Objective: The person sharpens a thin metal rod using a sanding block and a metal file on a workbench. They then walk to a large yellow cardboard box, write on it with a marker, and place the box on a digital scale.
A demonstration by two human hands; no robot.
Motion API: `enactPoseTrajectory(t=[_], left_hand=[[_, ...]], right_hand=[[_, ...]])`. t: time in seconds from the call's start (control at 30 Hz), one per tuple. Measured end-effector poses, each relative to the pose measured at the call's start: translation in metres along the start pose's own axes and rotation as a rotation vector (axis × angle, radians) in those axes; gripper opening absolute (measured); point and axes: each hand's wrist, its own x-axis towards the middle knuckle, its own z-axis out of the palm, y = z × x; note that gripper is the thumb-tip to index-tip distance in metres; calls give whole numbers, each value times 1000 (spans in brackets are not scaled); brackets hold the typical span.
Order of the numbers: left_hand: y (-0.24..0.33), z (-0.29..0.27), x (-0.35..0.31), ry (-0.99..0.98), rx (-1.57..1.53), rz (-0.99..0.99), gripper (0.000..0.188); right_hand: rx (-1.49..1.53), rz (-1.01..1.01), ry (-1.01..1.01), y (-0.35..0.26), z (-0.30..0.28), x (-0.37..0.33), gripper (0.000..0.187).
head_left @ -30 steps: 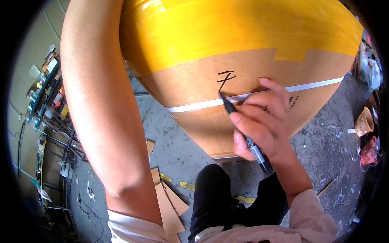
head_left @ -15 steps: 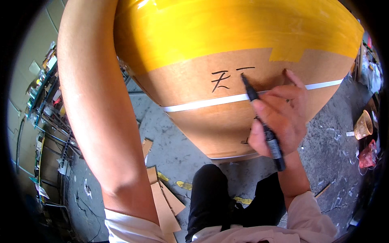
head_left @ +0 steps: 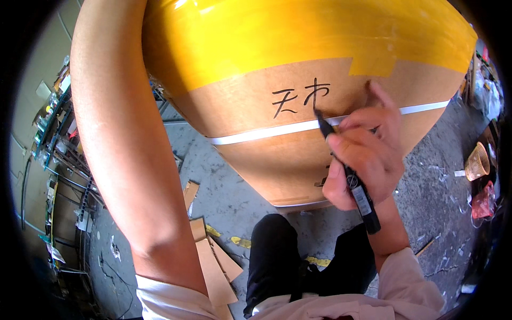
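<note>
A black marker pen is gripped in my right hand, its tip touching the side of a large cardboard box. Black handwritten strokes lie at and above the tip. Wide yellow tape covers the upper part of the box, and a thin white strap runs across below the writing. My left arm reaches up along the left side of the box and out past the top edge, so the left hand is out of sight.
Flat cardboard pieces lie on the grey floor by my left side. Cluttered shelves stand at the far left. At the right are a wicker-like basket and a red bag, with paper scraps scattered nearby.
The marker tip has moved down a little, adding strokes to the second character. The box appears slightly shifted up and left in view. My left arm stays raised.
</note>
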Motion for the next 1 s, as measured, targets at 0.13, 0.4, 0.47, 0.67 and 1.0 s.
enactPoseTrajectory(t=[0.13,0.4,0.47,0.67,1.0], left_hand=[[-1,-4,0,-60,9,77,42],[5,6,-2,30,11,-17,41],[7,8,-3,61,28,-20,41],[0,0,-4,32,189,127,42],[6,24,10,115,12,12,40]], right_hand=[[53,55,3,-1,0,-8,20],[32,44,15,3,-9,-5,15],[-19,42,21,4,-9,0,15],[-26,21,44,7,-13,3,13],[-64,61,2,22,-32,-11,17]])
